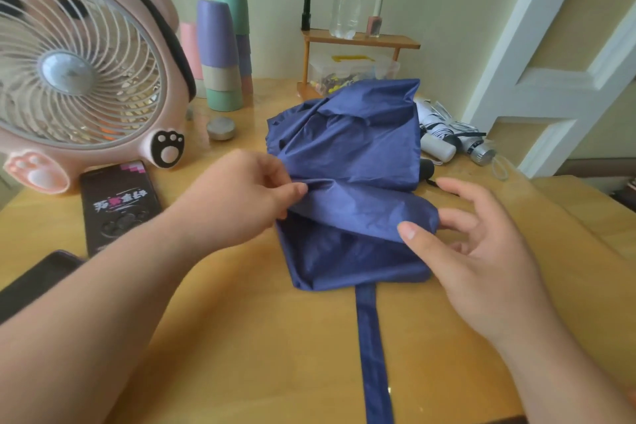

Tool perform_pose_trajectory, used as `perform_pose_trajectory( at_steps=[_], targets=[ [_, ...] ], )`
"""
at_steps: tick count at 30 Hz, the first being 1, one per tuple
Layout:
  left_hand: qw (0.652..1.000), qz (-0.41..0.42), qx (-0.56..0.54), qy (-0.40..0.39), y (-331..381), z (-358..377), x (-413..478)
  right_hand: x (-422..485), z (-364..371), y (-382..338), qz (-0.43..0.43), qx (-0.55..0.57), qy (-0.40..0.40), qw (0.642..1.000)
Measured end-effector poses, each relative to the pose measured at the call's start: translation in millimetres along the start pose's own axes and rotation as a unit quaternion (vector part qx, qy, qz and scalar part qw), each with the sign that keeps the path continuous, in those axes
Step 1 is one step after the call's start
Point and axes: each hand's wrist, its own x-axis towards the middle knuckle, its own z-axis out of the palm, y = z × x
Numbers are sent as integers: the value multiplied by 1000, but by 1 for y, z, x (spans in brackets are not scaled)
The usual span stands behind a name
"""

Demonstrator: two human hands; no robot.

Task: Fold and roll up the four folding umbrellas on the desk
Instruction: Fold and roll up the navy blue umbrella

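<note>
While pinching the left end of a raised fold of the blue umbrella between thumb and forefinger of the left hand, meets the fold's right end with the right hand; spreads those fingers loose and nearly straight, thumb tip resting on the cloth, clasping nothing; lies in the middle of the desk, canopy crumpled, fold running side to side from one hand to the other, black handle poking out on the right, strap trailing toward the body; sits equally near both hands; probably calls for flattening that pleat along its sideways line before rolling; reaches both forearms in from the near edge, palms turned inward.
</note>
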Motion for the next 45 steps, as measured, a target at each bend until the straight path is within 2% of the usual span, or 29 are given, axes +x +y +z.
perform_pose_trajectory(
  at_steps=[2, 5, 8, 12, 15, 19, 22, 24, 26, 27, 28, 31, 33, 35, 36, 38, 41, 42, 45],
  targets=[
    [997, -21, 31, 69, -11, 8, 9, 10, 4, -4, -15, -2, 15, 1000],
    [996, -43, 2, 79, -25, 17, 16, 22, 7, -6, -29, 30, 24, 999],
    [995, -43, -47, 76, -28, 21, 18, 34, 8, -1, -39, 114, -13, 993],
    [972, -67, -226, -10, -21, 25, 15, 36, 8, 10, -28, 246, -59, 967],
    [956, -40, -285, -55, -21, 28, 12, 30, 10, 13, -19, 277, -77, 958],
    [953, 6, -304, -14, -20, 29, 11, 22, 11, 15, -43, 232, -92, 967],
    [960, 11, -274, -56, -18, 31, 8, 18, 11, 19, -64, 195, -110, 973],
    [936, -25, -342, -78, -16, 30, 8, 16, 11, 19, -71, 169, -134, 974],
    [904, -64, -418, -62, -13, 27, 14, 15, 13, 19, -69, 127, -169, 975],
    [906, -74, -414, -44, -14, 26, 18, 14, 15, 19, -68, 98, -184, 976],
    [923, -78, -376, -27, -15, 26, 21, 13, 16, 19, -65, 71, -192, 977],
    [976, -51, -209, -24, -14, 29, 23, 12, 21, 19, -47, 43, -179, 982],
    [984, -33, -175, -22, -13, 31, 20, 17, 19, 20, -67, 10, -107, 992],
    [980, -26, -196, -10, -13, 32, 17, 28, 13, 14, -140, -54, -8, 989],
    [979, -24, -205, -2, -14, 33, 17, 38, 8, 7, -176, -81, 10, 981],
    [984, -11, -175, 5, -17, 35, 17, 61, 5, -10, -212, -136, -47, 967],
    [997, 9, -79, 1, -15, 36, 12, 112, 16, -26, -126, -201, -255, 937],
    [998, 13, -63, -5, -12, 35, 10, 129, 22, -25, -103, -211, -292, 927],
    [999, 38, -11, -27, -11, 33, 6, 166, 42, -7, -130, -229, -247, 933]
  ],
)
